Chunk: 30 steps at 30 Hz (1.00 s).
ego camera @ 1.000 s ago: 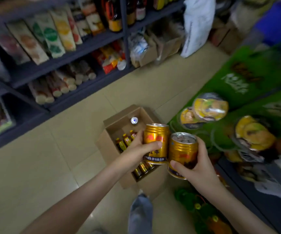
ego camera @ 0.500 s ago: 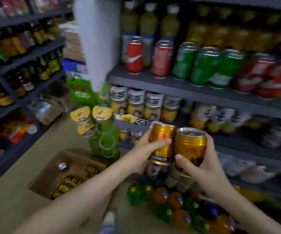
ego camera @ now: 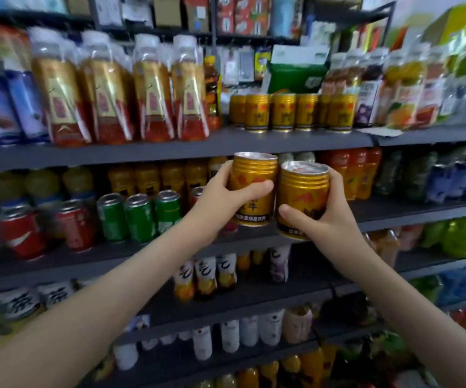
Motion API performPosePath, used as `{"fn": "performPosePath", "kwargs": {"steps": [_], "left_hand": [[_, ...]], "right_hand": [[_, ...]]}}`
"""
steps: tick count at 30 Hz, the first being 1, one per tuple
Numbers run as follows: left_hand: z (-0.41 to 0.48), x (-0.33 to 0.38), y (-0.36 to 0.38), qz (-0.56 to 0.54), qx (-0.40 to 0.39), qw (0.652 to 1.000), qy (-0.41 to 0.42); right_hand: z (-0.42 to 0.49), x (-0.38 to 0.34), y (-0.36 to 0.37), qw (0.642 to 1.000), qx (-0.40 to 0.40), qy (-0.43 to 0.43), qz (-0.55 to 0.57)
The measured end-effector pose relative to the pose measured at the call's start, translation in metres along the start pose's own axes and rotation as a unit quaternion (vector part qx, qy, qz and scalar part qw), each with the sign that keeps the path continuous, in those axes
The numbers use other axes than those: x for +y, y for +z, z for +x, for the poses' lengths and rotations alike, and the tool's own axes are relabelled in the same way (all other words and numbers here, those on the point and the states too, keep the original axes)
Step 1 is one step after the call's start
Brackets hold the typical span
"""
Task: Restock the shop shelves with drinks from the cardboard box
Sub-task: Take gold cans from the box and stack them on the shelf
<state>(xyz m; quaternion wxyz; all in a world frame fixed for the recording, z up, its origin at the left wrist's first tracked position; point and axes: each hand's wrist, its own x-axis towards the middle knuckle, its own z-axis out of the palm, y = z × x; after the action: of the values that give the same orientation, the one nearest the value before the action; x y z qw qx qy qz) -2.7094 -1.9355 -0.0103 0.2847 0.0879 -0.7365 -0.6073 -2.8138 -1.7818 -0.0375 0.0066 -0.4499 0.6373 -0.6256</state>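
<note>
At the centre of the frame, the left hand [ego camera: 220, 197] grips 1 gold can [ego camera: 254, 189] with thumb across its front and fingers curled behind. The right hand [ego camera: 324, 219] holds a second gold can [ego camera: 303, 194] just beside it, the 2 cans nearly touching. Both are upright in front of the dark shelf [ego camera: 170, 148]. Above, centre right, a row of matching gold cans [ego camera: 290, 112] stands on that shelf, right of red-and-gold bottles [ego camera: 120, 91].
</note>
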Motion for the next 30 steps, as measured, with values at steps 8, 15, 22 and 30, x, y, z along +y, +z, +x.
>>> {"fn": "performPosePath", "kwargs": {"steps": [8,15,22,30], "left_hand": [[0.092,0.054,-0.002,0.074,0.045,0.990,0.108],[0.178,0.056,0.015,0.146,0.061,0.984,0.079],[0.243,0.033,0.051,0.190,0.102,0.976,0.028],[0.277,0.024,0.079,0.276,0.176,0.945,0.003]], "right_hand": [[0.114,0.008,-0.061,0.996,0.044,-0.051,-0.066],[0.205,0.041,-0.095,0.988,0.098,-0.029,-0.112],[0.262,0.076,-0.107,0.958,0.106,-0.092,-0.251],[0.284,0.107,-0.120,0.832,0.114,-0.246,-0.483]]}}
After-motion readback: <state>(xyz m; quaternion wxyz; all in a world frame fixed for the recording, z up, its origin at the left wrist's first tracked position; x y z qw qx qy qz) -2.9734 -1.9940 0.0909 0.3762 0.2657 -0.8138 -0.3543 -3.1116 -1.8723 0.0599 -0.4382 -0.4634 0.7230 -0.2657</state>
